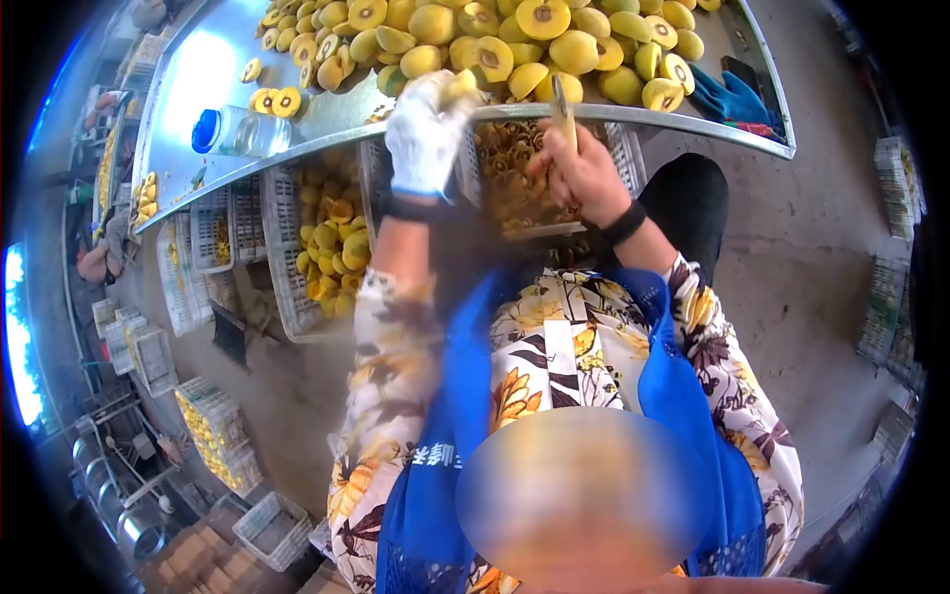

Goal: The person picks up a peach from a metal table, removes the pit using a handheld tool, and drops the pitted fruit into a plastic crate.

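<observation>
My left hand (pixel 426 134), in a white glove, is closed on a yellow fruit piece (pixel 461 87) at the near edge of the metal table (pixel 327 141). My bare right hand (pixel 586 168) grips a small tool (pixel 563 114), its handle light-coloured and its tip pointing up. The tool's working end is too small to make out. Just beyond both hands lies a heap of halved yellow fruit (pixel 492 57), many with brown centres. Below them, a white crate (pixel 515 163) holds brown ring-shaped scraps.
A blue-capped clear bottle (pixel 242 133) lies on the table at the left. Blue gloves (pixel 732 102) lie at its right end. Left of my left arm, a crate of yellow fruit pieces (pixel 334 243) stands below the table. Stacked crates (pixel 220 436) stand on the floor.
</observation>
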### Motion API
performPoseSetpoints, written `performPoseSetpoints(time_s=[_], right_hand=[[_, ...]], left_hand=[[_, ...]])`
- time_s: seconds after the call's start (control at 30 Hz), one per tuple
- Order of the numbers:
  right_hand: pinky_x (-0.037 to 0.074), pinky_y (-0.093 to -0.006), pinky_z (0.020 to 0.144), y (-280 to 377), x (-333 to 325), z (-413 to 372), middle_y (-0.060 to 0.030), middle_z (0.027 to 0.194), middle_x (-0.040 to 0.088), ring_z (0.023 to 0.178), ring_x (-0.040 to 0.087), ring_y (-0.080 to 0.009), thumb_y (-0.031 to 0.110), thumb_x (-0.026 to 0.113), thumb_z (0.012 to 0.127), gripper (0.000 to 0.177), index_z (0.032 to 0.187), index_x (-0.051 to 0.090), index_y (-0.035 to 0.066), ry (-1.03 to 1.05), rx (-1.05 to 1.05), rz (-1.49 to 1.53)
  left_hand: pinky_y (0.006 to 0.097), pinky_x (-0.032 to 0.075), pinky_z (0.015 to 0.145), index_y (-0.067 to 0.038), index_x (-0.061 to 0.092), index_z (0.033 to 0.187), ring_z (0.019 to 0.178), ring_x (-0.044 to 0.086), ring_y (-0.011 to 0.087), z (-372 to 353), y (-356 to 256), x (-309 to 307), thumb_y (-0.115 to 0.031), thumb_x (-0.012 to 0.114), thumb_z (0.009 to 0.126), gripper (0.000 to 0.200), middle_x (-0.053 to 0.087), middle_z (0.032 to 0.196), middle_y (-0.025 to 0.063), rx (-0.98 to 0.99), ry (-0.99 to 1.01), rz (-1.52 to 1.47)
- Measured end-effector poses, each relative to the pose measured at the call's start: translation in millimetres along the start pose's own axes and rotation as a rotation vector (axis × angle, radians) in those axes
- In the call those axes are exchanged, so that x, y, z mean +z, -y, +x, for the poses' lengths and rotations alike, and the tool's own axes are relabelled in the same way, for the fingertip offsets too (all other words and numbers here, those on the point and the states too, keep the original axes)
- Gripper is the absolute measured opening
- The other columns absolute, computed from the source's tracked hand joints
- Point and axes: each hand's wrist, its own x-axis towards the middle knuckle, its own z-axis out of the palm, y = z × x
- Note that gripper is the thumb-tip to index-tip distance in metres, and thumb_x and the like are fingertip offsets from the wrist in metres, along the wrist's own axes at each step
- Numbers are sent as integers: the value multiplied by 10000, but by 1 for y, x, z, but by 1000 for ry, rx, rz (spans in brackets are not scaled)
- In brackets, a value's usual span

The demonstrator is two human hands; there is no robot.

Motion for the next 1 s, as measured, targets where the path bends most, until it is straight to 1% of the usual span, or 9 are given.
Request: performPoseSetpoints(time_s=[0.17,0.27,0.3,0.4,0.43,0.53,0.57,0.67,1.0], right_hand=[[318,-215,372,-15,17,17,-57,742,533,396,339,-73,349,483,935,332,1089,439,58,136,87,196],[291,-210,357,-15,21,12,-43,640,523,365,335,-74,319,505,928,272,1014,463,65,119,46,175],[292,-209,356,-11,17,10,-55,641,544,372,357,-68,293,505,929,250,1021,480,62,183,99,191],[312,-191,377,-13,11,8,-56,671,568,405,405,-57,305,509,924,280,1028,500,45,320,73,15],[407,-262,433,-24,16,16,-119,687,605,462,530,-177,317,555,886,336,1036,505,21,111,-222,-517],[465,-369,545,-22,23,9,-212,714,604,603,590,-358,300,605,835,355,985,497,-3,-142,-427,-1009],[452,-452,628,-13,24,3,-268,736,575,725,555,-459,275,627,805,337,930,487,-5,-140,-250,-1013],[447,-456,624,-1,25,-20,-267,732,576,724,559,-448,278,623,807,333,893,475,-8,46,-326,-1145],[435,-472,634,-39,25,-30,-265,722,573,729,556,-443,240,597,826,290,872,452,-7,35,-101,-1014]], left_hand=[[302,517,805,-62,673,941,950,609,275,-57,-34,-3,-145,760,667,299,608,1059,156,262,-91,-30],[299,462,865,-14,535,1171,1006,574,224,-81,-32,-5,-226,609,873,373,571,1143,102,-260,-14,-904],[299,438,895,-3,477,1232,1033,548,211,-81,-33,-6,-374,478,934,475,546,1171,95,-379,-56,-957],[346,451,879,-11,527,1144,989,560,230,-74,-22,2,-552,353,920,611,583,1081,118,-832,146,-1616],[348,483,818,-28,550,1089,926,578,241,-70,-31,-3,-567,351,912,601,603,1004,114,-1015,200,-1627],[335,504,720,-72,562,1018,836,594,233,-74,-25,3,-442,404,937,411,610,946,97,-1059,126,-1537],[338,504,720,-73,558,1017,836,596,235,-72,-24,4,-410,423,934,372,611,946,99,-1050,62,-1545],[348,505,723,-74,545,1020,840,601,242,-75,-22,8,-321,476,920,275,612,950,102,-1023,-95,-1568],[364,526,662,-26,479,1019,793,603,256,-73,-36,21,-116,510,884,165,601,931,138,-858,-239,-1525]])
